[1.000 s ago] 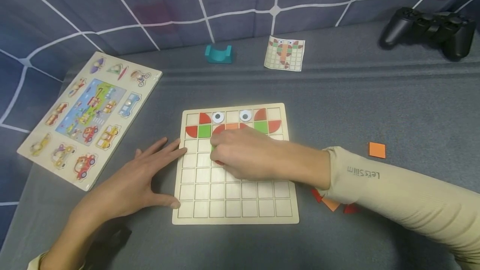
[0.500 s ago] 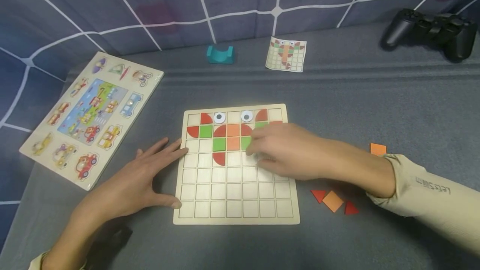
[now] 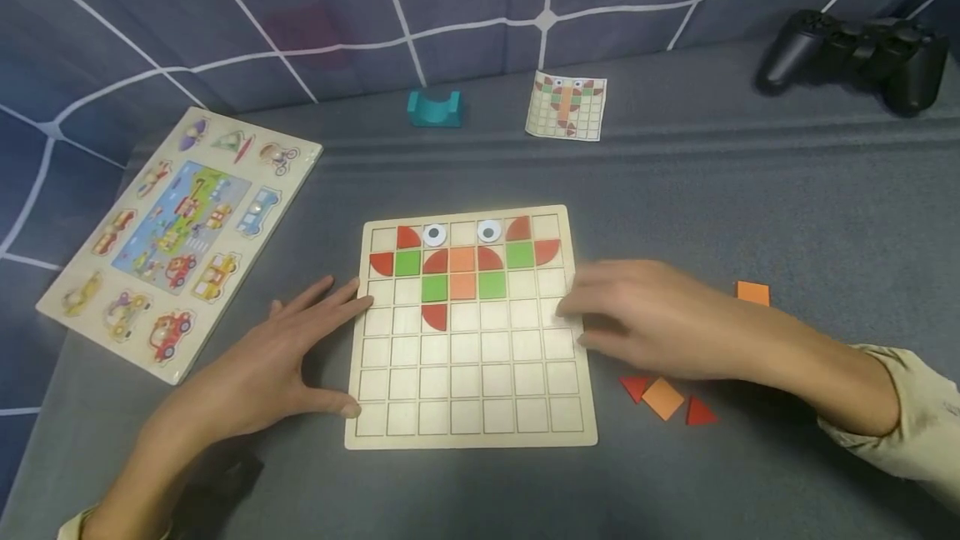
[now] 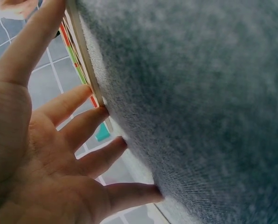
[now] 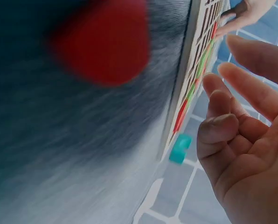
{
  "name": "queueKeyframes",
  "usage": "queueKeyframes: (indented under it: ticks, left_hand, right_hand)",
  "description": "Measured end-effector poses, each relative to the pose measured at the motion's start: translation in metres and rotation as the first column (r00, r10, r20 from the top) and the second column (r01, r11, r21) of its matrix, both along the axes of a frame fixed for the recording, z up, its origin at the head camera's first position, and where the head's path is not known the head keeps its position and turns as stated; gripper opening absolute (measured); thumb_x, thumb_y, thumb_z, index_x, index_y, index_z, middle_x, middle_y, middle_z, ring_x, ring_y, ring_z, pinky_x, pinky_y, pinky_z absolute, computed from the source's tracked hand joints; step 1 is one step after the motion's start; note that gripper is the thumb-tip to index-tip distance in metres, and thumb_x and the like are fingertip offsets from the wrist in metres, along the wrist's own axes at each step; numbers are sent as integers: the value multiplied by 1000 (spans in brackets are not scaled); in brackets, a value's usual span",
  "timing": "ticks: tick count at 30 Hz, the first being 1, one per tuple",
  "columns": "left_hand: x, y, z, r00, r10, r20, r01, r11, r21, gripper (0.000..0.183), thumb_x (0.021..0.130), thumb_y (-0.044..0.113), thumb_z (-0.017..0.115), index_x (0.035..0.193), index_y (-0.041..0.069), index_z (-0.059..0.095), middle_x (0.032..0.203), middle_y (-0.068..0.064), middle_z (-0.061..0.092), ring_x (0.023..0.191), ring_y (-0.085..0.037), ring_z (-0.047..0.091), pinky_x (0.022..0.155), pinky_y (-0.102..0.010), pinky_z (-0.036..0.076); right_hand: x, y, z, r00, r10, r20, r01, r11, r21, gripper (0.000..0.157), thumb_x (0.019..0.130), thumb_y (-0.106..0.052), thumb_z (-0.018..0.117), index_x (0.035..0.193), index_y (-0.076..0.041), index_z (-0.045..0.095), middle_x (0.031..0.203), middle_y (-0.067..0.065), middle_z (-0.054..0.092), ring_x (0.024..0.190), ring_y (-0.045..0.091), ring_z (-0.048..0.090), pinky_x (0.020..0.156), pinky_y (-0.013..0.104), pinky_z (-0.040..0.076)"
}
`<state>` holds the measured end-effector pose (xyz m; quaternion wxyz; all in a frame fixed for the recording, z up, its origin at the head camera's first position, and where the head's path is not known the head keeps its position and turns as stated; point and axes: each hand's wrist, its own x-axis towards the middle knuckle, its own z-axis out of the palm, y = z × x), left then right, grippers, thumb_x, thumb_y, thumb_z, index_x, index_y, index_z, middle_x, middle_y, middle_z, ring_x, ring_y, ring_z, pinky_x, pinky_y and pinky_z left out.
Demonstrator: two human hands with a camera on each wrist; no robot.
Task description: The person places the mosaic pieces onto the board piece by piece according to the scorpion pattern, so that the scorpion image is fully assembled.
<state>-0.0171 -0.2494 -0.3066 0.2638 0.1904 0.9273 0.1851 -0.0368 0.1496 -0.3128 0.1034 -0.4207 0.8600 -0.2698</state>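
1. Right hand (image 3: 645, 315) has moved from the middle of the gridded wooden board (image 3: 467, 382) to its right edge, baring a green square tile (image 3: 492, 285) that was partly covered half a second ago.
2. That hand's grip is loose and holds nothing, with a gap between thumb and fingers; whether the fingertips touch the board I cannot tell.
3. Spread wide at the board's left edge, the left hand (image 3: 277, 365) has stayed put, its fingertips touching the rim.
4. Green now flanks the orange square tile (image 3: 462, 285) on both sides, so that row's middle looks settled; one red quarter-circle tile (image 3: 435, 317) sits below the left green, and its row seems unfinished.
5. Right of the board lie two loose orange squares (image 3: 663, 399) and two red triangles (image 3: 701, 411), apparently pieces left to place.
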Motion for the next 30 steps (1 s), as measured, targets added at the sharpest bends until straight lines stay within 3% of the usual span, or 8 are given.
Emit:
queueKeyframes:
  ticks: [8, 12, 16, 22, 25, 30]
  left_hand:
    - [-1, 1, 2, 1000, -10, -11, 10, 1000, 3, 110, 60, 70, 78, 152, 22, 40, 160, -10, 27, 148, -38, 11, 101, -79, 12]
    - [-1, 0, 1, 1000, -9, -7, 9, 1000, 0, 111, 61, 71, 77, 153, 22, 38, 160, -11, 26, 148, -39, 11, 101, -80, 11]
    - [0, 0, -1, 1000, -10, -9, 10, 1000, -3, 112, 60, 71, 77, 153, 23, 38, 161, -11, 26, 148, -39, 11, 101, -80, 11]
    - [0, -1, 0, 1000, -1, -13, 1, 1000, -5, 112, 59, 71, 78, 153, 22, 39, 160, -11, 27, 147, -40, 12, 101, -80, 11]
    - [0, -1, 0, 1000, 3, -9, -3, 1000, -2, 112, 59, 70, 78, 153, 22, 39, 160, -12, 26, 147, -40, 12, 101, -80, 11]
    - [0, -1, -1, 1000, -6, -9, 6, 1000, -1, 111, 61, 71, 77, 153, 23, 38, 161, -11, 26, 148, -39, 12, 101, -79, 11]
  right_hand:
    - [15, 49, -2, 993, -117, -25, 118, 991, 57, 36, 82, -17, 81, 114, -29, 70, 103, -24, 56, 87, -4, 53, 71, 27, 49]
    - [20, 71, -2, 981, -185, -62, 191, 976, 101, 42, 77, -15, 84, 113, -31, 70, 104, -24, 57, 82, -5, 52, 66, 24, 46]
    - [24, 91, -7, 961, -257, -105, 272, 948, 163, 46, 72, -13, 87, 111, -29, 71, 100, -22, 57, 74, -5, 47, 60, 23, 42]
    - [24, 117, -16, 915, -352, -199, 384, 910, 157, 50, 62, -7, 90, 107, -19, 73, 89, -15, 52, 65, -3, 42, 51, 19, 34]
    - [23, 125, -19, 892, -390, -227, 434, 880, 194, 49, 62, -7, 90, 107, -14, 73, 91, -10, 56, 65, 0, 42, 51, 21, 34]
    - [23, 130, -23, 880, -415, -232, 465, 852, 242, 46, 64, -8, 89, 107, -10, 73, 92, -7, 59, 66, 2, 43, 51, 25, 36]
